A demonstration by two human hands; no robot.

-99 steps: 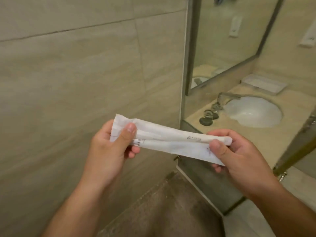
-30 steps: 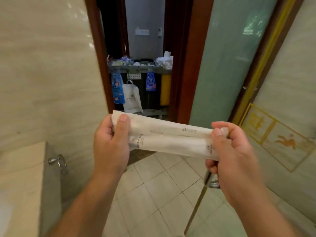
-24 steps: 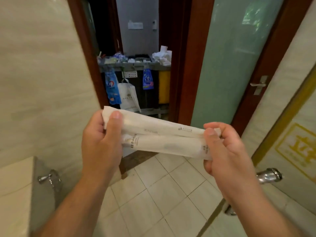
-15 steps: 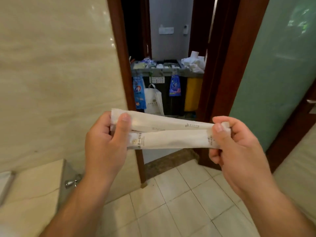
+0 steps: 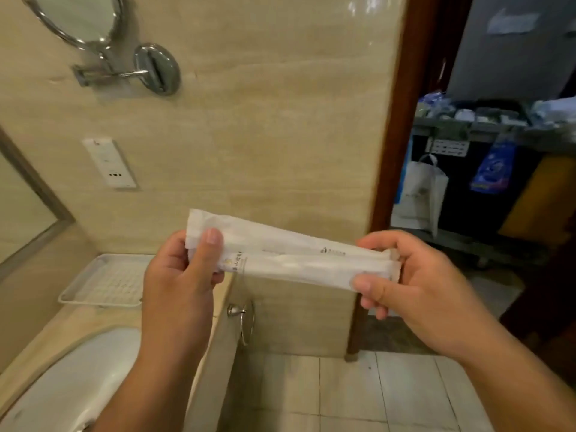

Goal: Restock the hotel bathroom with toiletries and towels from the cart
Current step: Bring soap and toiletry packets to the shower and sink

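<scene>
- Left hand: thumb and curled fingers pinch left end of two long white sachets; right hand: fingers curled, pinching right end
- Sachets near level, in air above counter edge; white tray lower left, apart
- Cart past doorway, right; tiled floor open below

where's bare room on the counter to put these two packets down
The white tray by the wall, left of the left hand, shows bare mesh for the packets. The counter strip between tray and basin is free but narrow. The cart top outside is crowded.
</scene>
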